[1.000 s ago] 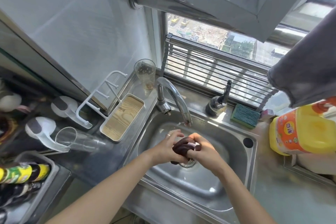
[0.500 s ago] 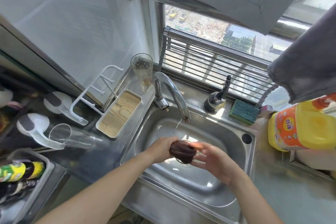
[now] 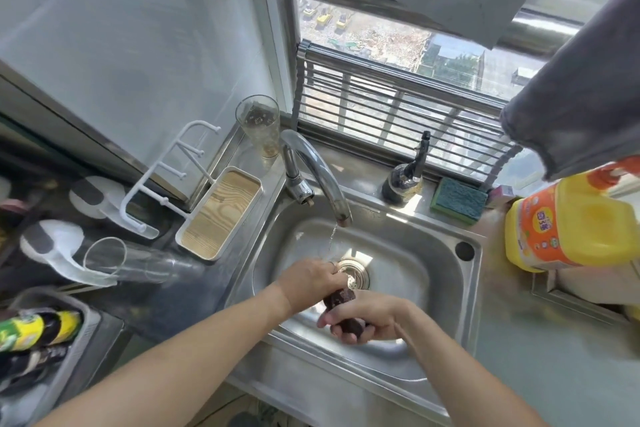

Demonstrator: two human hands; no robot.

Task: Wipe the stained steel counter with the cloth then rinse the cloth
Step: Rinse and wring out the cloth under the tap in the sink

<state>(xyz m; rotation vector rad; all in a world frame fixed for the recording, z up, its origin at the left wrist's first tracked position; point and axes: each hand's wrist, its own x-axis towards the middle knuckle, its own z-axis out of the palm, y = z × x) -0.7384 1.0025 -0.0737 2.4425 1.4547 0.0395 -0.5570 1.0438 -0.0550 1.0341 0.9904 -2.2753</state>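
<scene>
Both hands are holding the dark brown cloth [image 3: 341,300] over the steel sink [image 3: 446,291], on the near side of the drain strainer [image 3: 353,274]. The left hand [image 3: 311,279] is gripping the upper end of the cloth with curled fingers. The right hand [image 3: 367,317] is closing around the lower end, and its fingers are wrapping under it. The cloth is looking twisted between them. A thin stream of water is falling from the faucet [image 3: 322,173] just behind the left hand, on the far side of the strainer.
</scene>
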